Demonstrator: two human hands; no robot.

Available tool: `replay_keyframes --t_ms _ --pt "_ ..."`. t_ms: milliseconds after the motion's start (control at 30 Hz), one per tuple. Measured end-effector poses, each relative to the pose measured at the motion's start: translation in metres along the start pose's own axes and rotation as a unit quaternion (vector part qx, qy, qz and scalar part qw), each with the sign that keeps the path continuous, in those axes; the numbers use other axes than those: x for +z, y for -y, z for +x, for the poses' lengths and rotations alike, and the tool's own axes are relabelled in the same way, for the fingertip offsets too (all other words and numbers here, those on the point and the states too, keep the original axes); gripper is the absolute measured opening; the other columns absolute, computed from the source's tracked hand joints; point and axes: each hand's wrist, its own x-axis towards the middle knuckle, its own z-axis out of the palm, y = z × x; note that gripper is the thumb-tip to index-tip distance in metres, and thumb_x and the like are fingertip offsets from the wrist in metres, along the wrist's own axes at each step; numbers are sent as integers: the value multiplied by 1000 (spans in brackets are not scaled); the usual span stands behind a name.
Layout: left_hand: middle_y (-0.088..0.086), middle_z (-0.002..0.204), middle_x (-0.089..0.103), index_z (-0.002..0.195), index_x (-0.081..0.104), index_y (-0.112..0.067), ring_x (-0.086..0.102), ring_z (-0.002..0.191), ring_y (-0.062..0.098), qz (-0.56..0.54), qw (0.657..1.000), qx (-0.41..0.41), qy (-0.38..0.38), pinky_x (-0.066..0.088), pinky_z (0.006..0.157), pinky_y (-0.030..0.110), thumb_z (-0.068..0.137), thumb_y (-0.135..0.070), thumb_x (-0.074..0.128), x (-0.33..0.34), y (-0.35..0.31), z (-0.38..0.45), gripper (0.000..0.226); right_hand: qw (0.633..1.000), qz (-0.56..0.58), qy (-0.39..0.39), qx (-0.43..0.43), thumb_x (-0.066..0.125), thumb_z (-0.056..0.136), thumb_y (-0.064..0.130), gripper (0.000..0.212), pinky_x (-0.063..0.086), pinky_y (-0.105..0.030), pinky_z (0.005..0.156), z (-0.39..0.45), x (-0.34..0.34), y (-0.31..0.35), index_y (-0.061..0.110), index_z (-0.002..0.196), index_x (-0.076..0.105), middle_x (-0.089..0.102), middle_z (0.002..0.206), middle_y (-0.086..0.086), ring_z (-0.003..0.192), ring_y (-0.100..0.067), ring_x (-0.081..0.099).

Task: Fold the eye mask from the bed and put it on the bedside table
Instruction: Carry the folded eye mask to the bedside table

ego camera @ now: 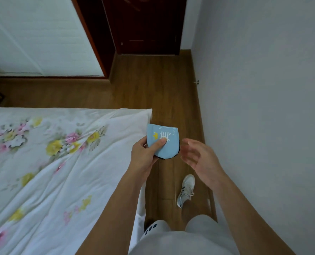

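Wooden floor [153,85] ran down a narrow aisle between the bed [42,162] at nine o'clock and a pale wall [263,89] at three, with a dark door [145,24] at twelve. And the left hand [145,155] had it: the eye mask [163,142], light blue, doubled over into a compact half, pinched with the thumb pressed across its printed face and the fingers tucked behind. It hung in the air over the floor, just off the bed's corner. Soft stuff, by the look of it, light and floppy, padded cloth that would likely spring open if the pinch eased, so the hold belonged right where it was, across both layers near the fold. A dark edge of lining peeked out at the bottom. The right hand [195,155] floated just beside the mask at three o'clock, empty, fingers loosely spread and curled, palm turned inward, not touching. Both forearms reached forward from the body. No bedside table showed anywhere in view.
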Motion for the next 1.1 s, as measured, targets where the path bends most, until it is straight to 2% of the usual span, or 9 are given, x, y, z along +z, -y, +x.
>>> replay_keyframes --t_ms 100,233,333,433,533,600,700,967,1100 --pt "5 116 72 122 64 -16 74 100 20 18 1000 3 6 64 79 34 83 -21 78 32 -10 41 42 1000 19 4 -3 66 93 28 21 58 -42 94 42 -17 20 19 111 74 74 114 -14 107 -26 72" --pt "4 112 74 115 66 -18 75 96 15 14 1000 -3 8 63 73 29 80 -21 78 74 -28 101 37 1000 23 19 -3 66 93 27 27 55 -45 99 103 -38 60 16 117 70 72 119 -14 111 -27 69" --pt "4 109 77 120 66 -13 75 96 15 11 1000 -3 0 63 72 28 78 -22 80 113 -48 145 45 1000 15 21 -5 67 92 27 22 57 -42 97 152 -54 106 19 111 73 74 115 -10 108 -25 70" --pt "-3 98 81 112 68 -17 76 95 15 -2 1000 5 3 62 68 25 70 -28 83 147 -69 183 46 999 -3 32 -9 70 89 31 25 58 -41 94 196 -69 147 20 112 73 75 112 -6 106 -23 72" --pt "-3 101 81 115 68 -15 75 98 18 -12 1000 17 0 62 71 27 69 -30 83 173 -84 217 51 999 -15 43 -7 71 83 36 35 58 -40 93 232 -73 180 19 114 72 74 115 -8 109 -24 70" --pt "0 104 80 118 67 -13 75 100 20 -14 1000 19 0 62 72 29 71 -28 82 186 -92 238 51 998 -15 60 -5 70 82 39 29 58 -39 91 252 -72 195 23 105 76 76 110 -6 107 -23 71" --pt "0 103 80 115 68 -14 75 100 21 -18 1000 20 -11 63 73 30 70 -27 81 199 -102 269 48 995 -32 92 -7 65 86 40 19 57 -41 93 282 -70 214 30 94 79 78 103 -2 104 -21 72" --pt "10 107 79 114 70 -7 74 101 26 -52 998 5 -21 62 69 29 75 -20 79 204 -143 367 42 994 -41 105 3 69 83 41 22 58 -34 84 382 -46 256 27 96 79 78 105 -4 105 -22 72" --pt "16 113 76 119 67 -3 73 103 30 -64 997 -2 -37 62 64 28 84 -13 75 191 -173 437 36 992 -50 114 9 70 83 40 21 58 -38 89 451 -9 284 26 96 79 78 106 -5 105 -23 72"
